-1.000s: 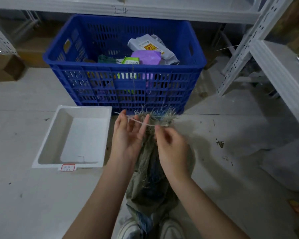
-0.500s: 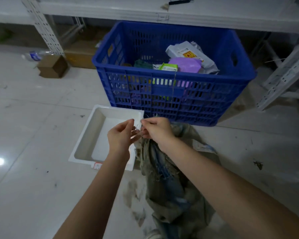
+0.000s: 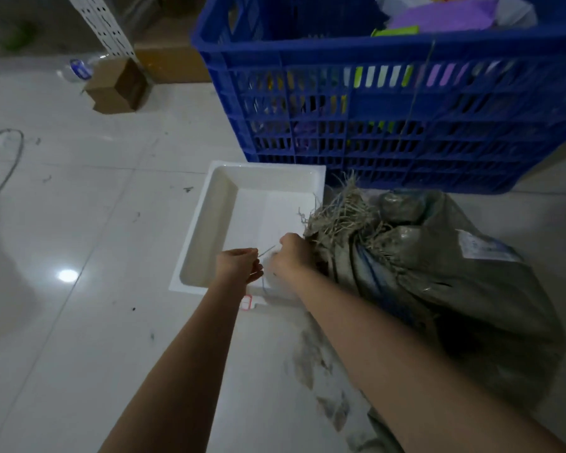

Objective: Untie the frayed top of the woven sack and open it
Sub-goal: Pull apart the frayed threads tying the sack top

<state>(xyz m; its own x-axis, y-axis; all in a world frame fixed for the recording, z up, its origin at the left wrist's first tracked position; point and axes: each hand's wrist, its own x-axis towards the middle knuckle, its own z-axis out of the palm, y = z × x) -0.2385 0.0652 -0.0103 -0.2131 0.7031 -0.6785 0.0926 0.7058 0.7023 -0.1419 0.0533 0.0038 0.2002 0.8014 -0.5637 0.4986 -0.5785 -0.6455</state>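
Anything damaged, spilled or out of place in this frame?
Yes. The woven sack has a badly frayed top, loose fibres splaying out. Dirty smudges mark the white floor beside it. A small cardboard box lies tipped by the shelf leg.

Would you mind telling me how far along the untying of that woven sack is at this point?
Done: a thin string is drawn out taut between the hands. In hand: the left hand pinches its end over the white tray, while the right hand works at the neck of the woven sack. Left: the frayed top looks bunched and closed, so the sack is not yet open.
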